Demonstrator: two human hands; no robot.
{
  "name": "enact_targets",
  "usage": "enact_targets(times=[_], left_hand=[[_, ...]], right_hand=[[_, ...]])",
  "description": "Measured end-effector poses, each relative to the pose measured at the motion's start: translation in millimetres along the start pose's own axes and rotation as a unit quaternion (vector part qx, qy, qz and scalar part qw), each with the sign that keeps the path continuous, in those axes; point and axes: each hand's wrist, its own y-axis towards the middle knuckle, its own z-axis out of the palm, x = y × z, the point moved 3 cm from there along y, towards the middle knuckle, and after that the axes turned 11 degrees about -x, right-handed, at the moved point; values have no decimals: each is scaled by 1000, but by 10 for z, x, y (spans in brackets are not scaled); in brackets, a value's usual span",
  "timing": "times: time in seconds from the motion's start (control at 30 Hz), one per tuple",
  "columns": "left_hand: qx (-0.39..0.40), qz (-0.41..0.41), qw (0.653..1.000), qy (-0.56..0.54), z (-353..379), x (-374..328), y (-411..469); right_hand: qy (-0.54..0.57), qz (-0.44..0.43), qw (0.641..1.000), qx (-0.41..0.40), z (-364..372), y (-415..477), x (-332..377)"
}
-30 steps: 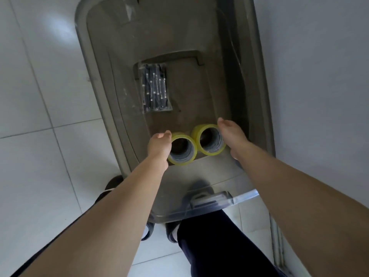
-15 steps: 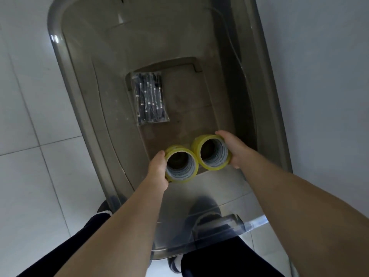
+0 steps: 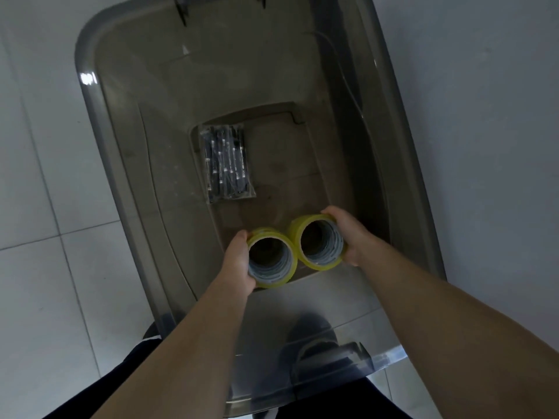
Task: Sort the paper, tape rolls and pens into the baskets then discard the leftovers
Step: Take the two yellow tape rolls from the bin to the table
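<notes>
Hands around tape rolls

Grey translucent bin: clear pack of black pens on its floor, centre. At its near end, two touching yellow tape stacks: left stack gripped by left hand, right stack by right hand.

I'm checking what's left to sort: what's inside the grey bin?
A pack of black pens lies in the bin. The left hand grips the left tape stack, the right hand the right tape stack. The bin floor beneath them is hidden.
</notes>
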Motion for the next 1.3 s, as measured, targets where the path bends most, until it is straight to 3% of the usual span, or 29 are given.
enact_targets(times=[0.5, 0.83, 1.07, 1.3], left_hand=[[10, 64, 993, 99, -190, -547, -598], [-2, 76, 972, 220, 33, -602, -124], [-49, 117, 972, 199, 119, -626, 145], [-79, 212, 974, 32, 93, -546, 24]], right_hand=[[44, -16, 999, -2, 6, -576, 332], [-67, 1, 998, 13, 169, -135, 268], [-26, 0, 1000, 15, 181, 61, 283], [122, -68, 987, -73, 242, 35, 170]])
